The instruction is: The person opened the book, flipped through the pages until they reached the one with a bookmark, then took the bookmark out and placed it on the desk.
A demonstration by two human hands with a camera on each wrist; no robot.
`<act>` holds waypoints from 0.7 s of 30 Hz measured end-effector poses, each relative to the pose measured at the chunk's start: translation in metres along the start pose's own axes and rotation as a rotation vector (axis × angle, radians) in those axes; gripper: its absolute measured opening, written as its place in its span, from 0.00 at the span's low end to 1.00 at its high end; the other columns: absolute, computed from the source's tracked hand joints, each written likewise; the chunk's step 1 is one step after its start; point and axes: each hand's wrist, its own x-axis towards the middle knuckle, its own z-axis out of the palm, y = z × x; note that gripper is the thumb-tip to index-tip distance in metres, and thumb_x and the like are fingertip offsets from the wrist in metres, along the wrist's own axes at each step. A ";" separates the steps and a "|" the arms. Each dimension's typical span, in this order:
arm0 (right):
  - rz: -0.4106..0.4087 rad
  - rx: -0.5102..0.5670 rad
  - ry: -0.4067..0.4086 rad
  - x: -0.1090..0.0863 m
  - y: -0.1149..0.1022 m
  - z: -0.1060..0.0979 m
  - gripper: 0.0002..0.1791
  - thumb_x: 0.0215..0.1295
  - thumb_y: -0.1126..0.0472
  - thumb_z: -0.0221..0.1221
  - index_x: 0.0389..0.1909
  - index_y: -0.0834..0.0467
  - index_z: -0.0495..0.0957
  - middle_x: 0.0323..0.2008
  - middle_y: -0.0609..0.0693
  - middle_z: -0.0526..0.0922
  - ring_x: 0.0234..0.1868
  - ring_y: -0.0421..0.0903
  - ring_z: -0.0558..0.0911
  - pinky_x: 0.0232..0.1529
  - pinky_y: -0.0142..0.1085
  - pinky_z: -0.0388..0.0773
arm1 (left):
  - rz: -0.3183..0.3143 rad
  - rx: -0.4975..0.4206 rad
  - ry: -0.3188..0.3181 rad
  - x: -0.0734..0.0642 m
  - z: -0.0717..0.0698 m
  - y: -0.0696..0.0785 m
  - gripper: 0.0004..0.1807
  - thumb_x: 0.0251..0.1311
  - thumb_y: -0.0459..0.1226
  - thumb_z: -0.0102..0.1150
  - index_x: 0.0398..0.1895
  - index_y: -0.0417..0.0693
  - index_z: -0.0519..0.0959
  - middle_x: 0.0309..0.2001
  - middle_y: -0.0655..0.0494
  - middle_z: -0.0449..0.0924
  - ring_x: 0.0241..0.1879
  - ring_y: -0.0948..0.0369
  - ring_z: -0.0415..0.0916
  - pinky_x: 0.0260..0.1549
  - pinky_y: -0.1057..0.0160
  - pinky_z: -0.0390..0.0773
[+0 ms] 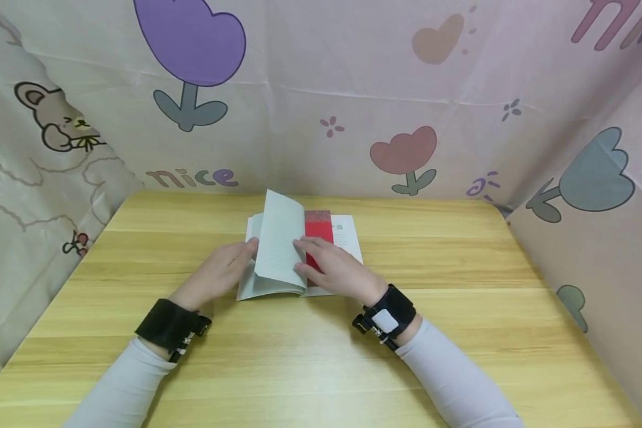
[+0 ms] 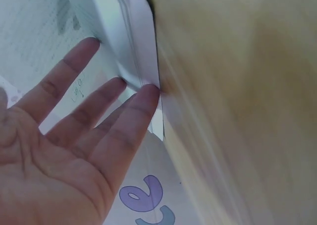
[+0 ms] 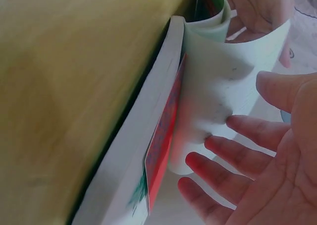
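An open book (image 1: 273, 288) lies on the table, with one leaf (image 1: 282, 238) standing up near its middle. On the right-hand pages lies a red bookmark-like strip (image 1: 318, 226), seen edge-on as a red card (image 3: 161, 158) in the right wrist view. My left hand (image 1: 222, 270) is at the book's left edge, its fingers extended against the pages (image 2: 136, 41) in the left wrist view. My right hand (image 1: 339, 267) reaches over the red strip, fingertips at the raised leaf. In the right wrist view those fingers (image 3: 237, 155) are spread and loosely extended beside the curving leaf (image 3: 213, 81).
The book rests on a light wooden table (image 1: 278, 368). Behind it hangs a printed cloth (image 1: 299, 71) with flowers and lettering, and similar cloth (image 1: 599, 249) runs along the right side. A black band with a small device (image 1: 390, 315) sits on my right wrist.
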 end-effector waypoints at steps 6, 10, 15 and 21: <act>-0.025 -0.043 -0.015 0.002 -0.004 0.005 0.35 0.79 0.48 0.62 0.80 0.58 0.68 0.81 0.60 0.68 0.62 0.56 0.86 0.67 0.45 0.83 | 0.021 0.001 0.017 0.002 -0.002 -0.003 0.26 0.85 0.52 0.45 0.37 0.46 0.84 0.46 0.42 0.88 0.57 0.39 0.84 0.59 0.34 0.83; -0.047 -0.090 -0.021 0.001 -0.005 0.010 0.36 0.78 0.47 0.64 0.79 0.58 0.69 0.81 0.60 0.68 0.50 0.51 0.87 0.51 0.38 0.82 | 0.045 0.003 0.024 0.002 -0.002 -0.004 0.21 0.82 0.43 0.54 0.24 0.50 0.74 0.54 0.39 0.89 0.63 0.34 0.82 0.64 0.28 0.78; -0.027 -0.089 -0.012 0.001 -0.004 0.012 0.36 0.77 0.47 0.65 0.79 0.58 0.71 0.81 0.60 0.68 0.65 0.52 0.83 0.56 0.38 0.81 | 0.003 -0.005 0.050 0.002 -0.002 -0.005 0.18 0.78 0.40 0.58 0.25 0.49 0.78 0.66 0.32 0.82 0.67 0.31 0.77 0.65 0.25 0.75; -0.035 -0.097 -0.012 0.002 -0.005 0.012 0.34 0.75 0.48 0.67 0.75 0.57 0.74 0.80 0.61 0.68 0.48 0.47 0.86 0.49 0.37 0.81 | -0.035 0.055 0.081 0.003 -0.003 -0.007 0.18 0.74 0.38 0.61 0.21 0.49 0.76 0.33 0.48 0.82 0.33 0.52 0.76 0.36 0.56 0.75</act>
